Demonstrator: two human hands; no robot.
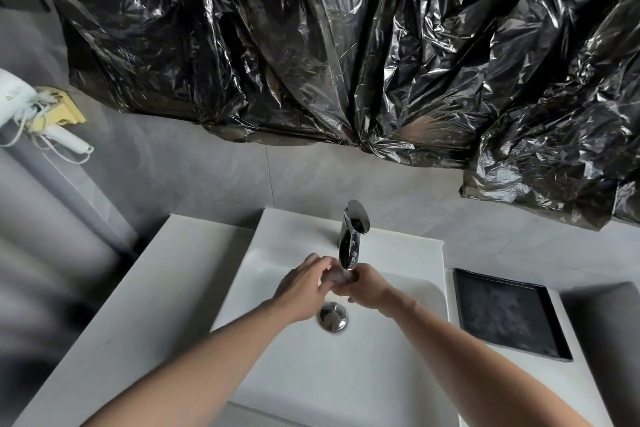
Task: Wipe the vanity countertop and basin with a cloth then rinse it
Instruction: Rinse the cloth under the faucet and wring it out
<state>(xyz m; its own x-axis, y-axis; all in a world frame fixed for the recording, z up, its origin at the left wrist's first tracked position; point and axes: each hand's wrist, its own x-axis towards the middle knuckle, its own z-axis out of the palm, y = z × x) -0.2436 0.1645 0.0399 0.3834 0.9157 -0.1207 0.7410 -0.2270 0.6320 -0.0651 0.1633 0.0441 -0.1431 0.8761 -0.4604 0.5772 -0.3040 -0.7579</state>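
A small pale, wadded cloth (341, 277) sits between both my hands just under the spout of the chrome tap (350, 236). My left hand (302, 284) curls its fingers round the cloth from the left. From the right, my right hand (363, 288) grips the same cloth. Both hands hover over the white basin (263, 291), above its chrome drain plug (333, 316). The white countertop (138, 305) stretches to the left of the basin. Whether water runs from the tap is too blurred to tell.
A black square tray (505, 314) lies on the counter right of the basin. Crinkled black plastic sheeting (346, 45) covers the wall above the tap. A white hair dryer (20, 104) with a yellow holder hangs on the left wall.
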